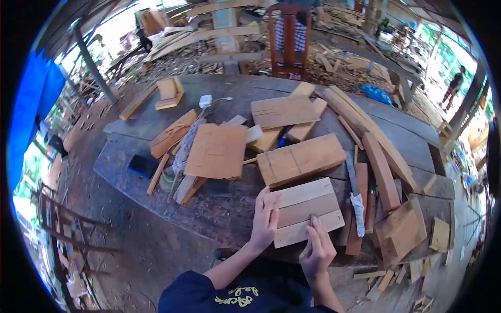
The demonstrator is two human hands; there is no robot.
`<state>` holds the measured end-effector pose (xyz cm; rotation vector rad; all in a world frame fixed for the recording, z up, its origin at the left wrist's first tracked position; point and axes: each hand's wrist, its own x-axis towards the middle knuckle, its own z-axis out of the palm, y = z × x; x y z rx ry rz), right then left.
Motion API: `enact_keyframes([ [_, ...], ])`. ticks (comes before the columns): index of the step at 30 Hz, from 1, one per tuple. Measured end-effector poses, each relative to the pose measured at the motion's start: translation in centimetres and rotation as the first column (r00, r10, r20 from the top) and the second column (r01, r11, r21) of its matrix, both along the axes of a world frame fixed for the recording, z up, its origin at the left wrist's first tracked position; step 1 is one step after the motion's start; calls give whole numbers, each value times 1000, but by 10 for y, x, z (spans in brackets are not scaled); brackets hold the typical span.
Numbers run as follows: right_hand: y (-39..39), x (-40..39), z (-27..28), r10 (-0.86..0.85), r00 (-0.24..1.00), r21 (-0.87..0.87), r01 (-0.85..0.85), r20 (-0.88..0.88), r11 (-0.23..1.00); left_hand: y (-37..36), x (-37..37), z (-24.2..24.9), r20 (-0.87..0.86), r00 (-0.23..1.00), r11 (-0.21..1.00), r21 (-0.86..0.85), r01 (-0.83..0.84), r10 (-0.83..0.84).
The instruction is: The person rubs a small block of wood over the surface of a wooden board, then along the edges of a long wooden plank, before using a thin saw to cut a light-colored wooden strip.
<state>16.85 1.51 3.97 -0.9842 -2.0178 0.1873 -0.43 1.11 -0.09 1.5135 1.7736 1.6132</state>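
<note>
A small panel of joined wooden slats [307, 204], pale with a browner middle strip, is in front of me at the table's near edge. My left hand [265, 221] grips its left edge, fingers along the top face. Over the lower slat, my right hand [318, 249] has its thumb and fingertips drawn together at the surface; whether something small is between them I cannot make out. Just beyond the panel lies a thick wooden block [301, 158] with dark pencil lines. To the right is a handsaw [352, 175] with a wrapped white handle [358, 214].
The dark worktable [209, 211] carries a square board [216, 151], a marked plank [284, 112], a long curved timber [373, 133], a wedge-shaped block [402, 232], a black case [142, 166] and a white charger [206, 100]. A red-brown chair [288, 62] stands behind. Offcuts litter the floor.
</note>
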Motion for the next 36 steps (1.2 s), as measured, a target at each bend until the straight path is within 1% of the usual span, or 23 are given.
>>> enact_keyframes([
  [1, 4, -3, -3, -10, 1000, 3, 10, -12, 1000, -1, -1, 1, 5, 1000, 1000, 4, 20, -20],
  [2, 9, -4, -6, -24, 999, 8, 24, -23, 1000, -1, -1, 0, 6, 1000, 1000, 5, 3, -3],
  [4, 18, -9, -6, -3, 999, 5, 3, -33, 1000, -1, -1, -2, 13, 1000, 1000, 1, 23, -23],
  [6, 25, -14, -4, -5, 999, 27, 6, -32, 1000, -1, 0, -2, 47, 999, 1000, 0, 3, -3],
  [8, 26, -17, -2, 0, 999, 13, 0, -34, 1000, 0, -2, -6, -40, 999, 999, 37, 11, -10],
  [9, 26, -17, -1, -2, 999, -2, 1, -36, 1000, 0, -1, -6, -37, 999, 999, 36, 3, -2],
  [10, 23, -16, 0, 7, 999, -2, -7, -34, 1000, 0, -1, -7, -41, 999, 999, 41, 4, -2],
  [12, 13, -10, 2, 18, 999, -62, -21, -46, 998, 1, -1, -7, -43, 999, 999, 46, -4, 6],
  [15, -9, 0, 4, 68, 997, -76, -70, -29, 995, 1, -1, -9, -33, 999, 999, 50, 0, 2],
  [19, -16, 8, 3, 77, 997, -98, -78, -13, 992, 0, -1, -8, -32, 999, 999, 39, 6, -5],
  [22, 1, 0, 2, 66, 998, -93, -67, -18, 993, 0, -1, -5, -28, 1000, 999, 34, 13, -12],
  [25, 31, -16, -4, 65, 997, -28, -66, -30, 997, 1, -1, -6, -35, 999, 999, 53, 8, -6],
  [29, 55, -29, 1, 63, 998, -55, -63, 5, 997, 1, -1, -9, -53, 999, 998, 60, -4, 7],
  [33, 37, -29, 2, 88, 995, -26, -89, -38, 996, 2, -1, -12, -58, 998, 998, 66, -5, 9],
  [35, 16, -17, 0, 196, 980, -27, -196, 29, 980, 1, -1, -11, -33, 999, 999, 39, 0, 1],
  [36, 10, -10, 2, 195, 980, -29, -194, 29, 981, 1, -1, -11, -32, 999, 999, 37, 2, -1],
])
